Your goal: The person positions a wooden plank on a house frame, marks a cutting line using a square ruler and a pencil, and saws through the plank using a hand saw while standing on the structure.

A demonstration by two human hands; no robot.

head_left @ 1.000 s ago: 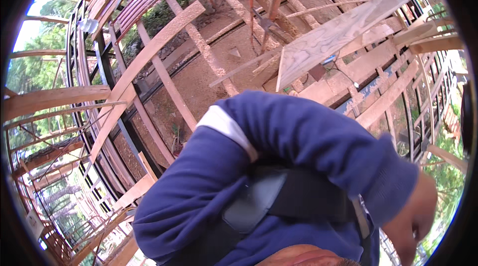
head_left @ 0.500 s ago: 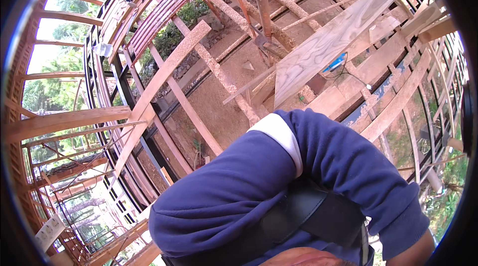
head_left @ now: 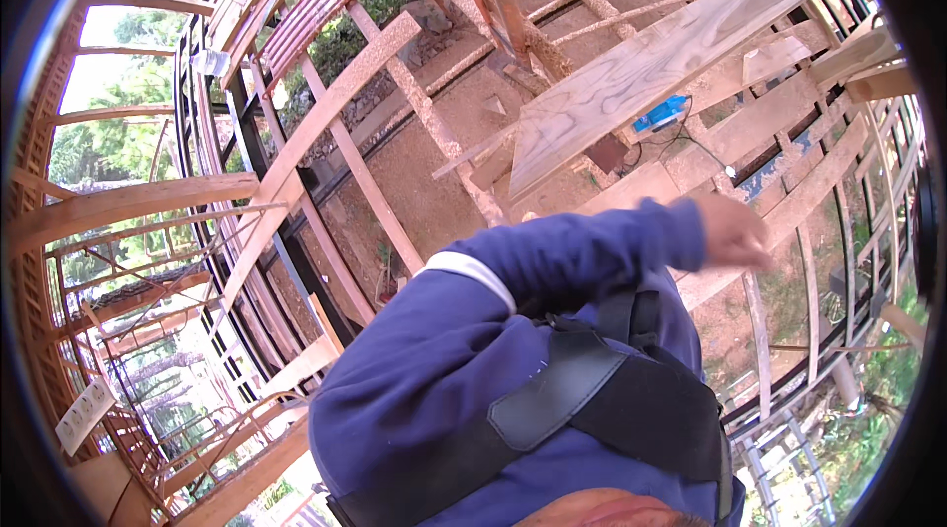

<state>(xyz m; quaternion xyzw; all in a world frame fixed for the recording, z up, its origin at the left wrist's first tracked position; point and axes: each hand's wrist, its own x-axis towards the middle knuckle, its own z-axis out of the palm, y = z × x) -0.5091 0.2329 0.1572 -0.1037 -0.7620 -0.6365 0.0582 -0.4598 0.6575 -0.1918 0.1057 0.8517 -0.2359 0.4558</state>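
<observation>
My left arm, in a dark blue sleeve with a white band, reaches across my chest to the right. My left hand [head_left: 735,233] sticks out of its cuff in front of the pale boards, smeared by motion. I see nothing held in it, but its fingers are too blurred to read. Beyond the forearm a wide grained wooden plank [head_left: 661,69] slants up to the far right. A bright blue object [head_left: 660,114] of unclear kind lies beside the plank, near a thin dark cord [head_left: 681,140]. My right hand is out of the picture.
Wooden beams [head_left: 345,83] and joists with wide gaps form an open frame over bare brown ground [head_left: 385,172]. Dust or shavings cover several of them. A white socket strip [head_left: 85,416] hangs at the lower left. A metal ladder-like frame [head_left: 784,473] stands at the lower right.
My left forearm has swung up from the lower right, bringing the hand in front of the boards. The view has shifted slightly, and more of the blue object and the black chest straps shows.
</observation>
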